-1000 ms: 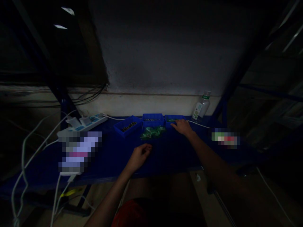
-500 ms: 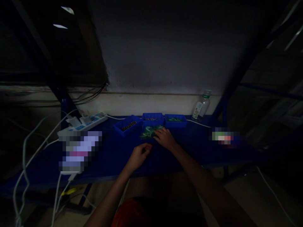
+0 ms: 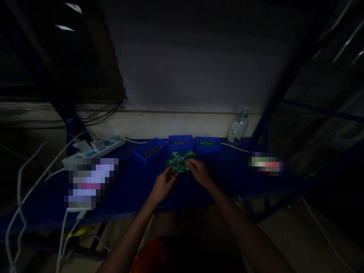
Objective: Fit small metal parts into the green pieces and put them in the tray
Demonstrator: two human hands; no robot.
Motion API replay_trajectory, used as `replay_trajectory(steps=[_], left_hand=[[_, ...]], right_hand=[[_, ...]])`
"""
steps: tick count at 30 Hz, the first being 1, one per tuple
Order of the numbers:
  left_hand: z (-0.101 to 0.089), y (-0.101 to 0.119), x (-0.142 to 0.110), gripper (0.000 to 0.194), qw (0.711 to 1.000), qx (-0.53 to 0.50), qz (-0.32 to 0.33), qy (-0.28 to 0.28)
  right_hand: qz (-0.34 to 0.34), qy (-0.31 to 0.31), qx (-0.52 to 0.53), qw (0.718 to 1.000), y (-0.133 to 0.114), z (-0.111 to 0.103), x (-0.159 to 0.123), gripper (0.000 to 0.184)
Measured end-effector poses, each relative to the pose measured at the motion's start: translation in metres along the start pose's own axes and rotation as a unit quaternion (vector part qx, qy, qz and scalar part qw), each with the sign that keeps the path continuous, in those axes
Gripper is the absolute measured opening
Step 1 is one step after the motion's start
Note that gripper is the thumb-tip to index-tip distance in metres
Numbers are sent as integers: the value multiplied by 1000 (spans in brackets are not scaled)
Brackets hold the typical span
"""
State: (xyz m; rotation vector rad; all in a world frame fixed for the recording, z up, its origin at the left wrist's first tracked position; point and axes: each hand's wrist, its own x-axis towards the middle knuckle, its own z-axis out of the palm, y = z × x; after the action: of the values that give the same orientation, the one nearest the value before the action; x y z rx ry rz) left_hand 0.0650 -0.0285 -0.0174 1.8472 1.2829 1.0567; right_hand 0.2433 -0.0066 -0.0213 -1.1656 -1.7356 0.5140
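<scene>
A loose pile of small translucent green pieces (image 3: 182,157) lies on the blue tabletop (image 3: 227,178); their exact kind is too dark to make out. My left hand (image 3: 164,184) is at the pile's front left edge, fingers curled and thumb close to them. At the right edge, my right hand (image 3: 200,172) has thumb and forefinger pinched together against the pieces. What either hand's fingertips hold, if anything, is too small to see. Behind the pile stand three blue bins: one with small brassy metal parts (image 3: 152,151), one with slim silvery parts (image 3: 179,143), one with green pieces (image 3: 207,143).
A white power strip (image 3: 96,149) with plugs and cables stands at the left, behind a blurred-out device (image 3: 92,182). A clear bottle (image 3: 238,129) stands at the back right. Another blurred-out item (image 3: 265,163) lies near the right end. A white cable runs behind the bins.
My right hand has drawn back from over the pile to its right edge, its fingers now pinched. My left hand has moved forward to the front left edge. The pile looks more spread out.
</scene>
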Motion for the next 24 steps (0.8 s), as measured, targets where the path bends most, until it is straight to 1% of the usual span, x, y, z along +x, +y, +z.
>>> replay_trajectory(steps=[2,4,7,10,11,13,15,18,20,22,24], left_hand=[[-1,0,-1,32,999,21,9,-24],[-2,1,-2,28,999,28,19,-41],[-3,2,-3,28,999,13,19,-36],[-4,-1,-2,28,999,-10,9,-44],[-3,-2,-2,28,999,-18,3,-48],[-2,-5,0,30,998,-37,-12,-44],[-1,-8,1,37,998,-59,-24,-27],[0,-8,2,44,997,-79,-25,-13],[0,-8,2,42,996,-82,-21,-16],[-1,-6,1,42,996,-80,-20,-19],[-2,-6,2,43,997,-73,-25,-21]], right_hand=[[25,-25,24,999,5,3,-10,32],[39,-38,40,998,8,6,-16,32],[51,-54,81,994,8,8,-19,26],[58,-70,113,989,6,9,-19,33],[59,-73,114,989,6,10,-19,33],[61,-73,109,989,8,10,-19,28],[62,-70,107,990,10,11,-20,24],[66,-73,116,988,12,11,-20,23],[67,-91,127,985,12,10,-20,29],[66,-105,143,982,11,10,-20,42],[67,-100,155,981,9,9,-21,58]])
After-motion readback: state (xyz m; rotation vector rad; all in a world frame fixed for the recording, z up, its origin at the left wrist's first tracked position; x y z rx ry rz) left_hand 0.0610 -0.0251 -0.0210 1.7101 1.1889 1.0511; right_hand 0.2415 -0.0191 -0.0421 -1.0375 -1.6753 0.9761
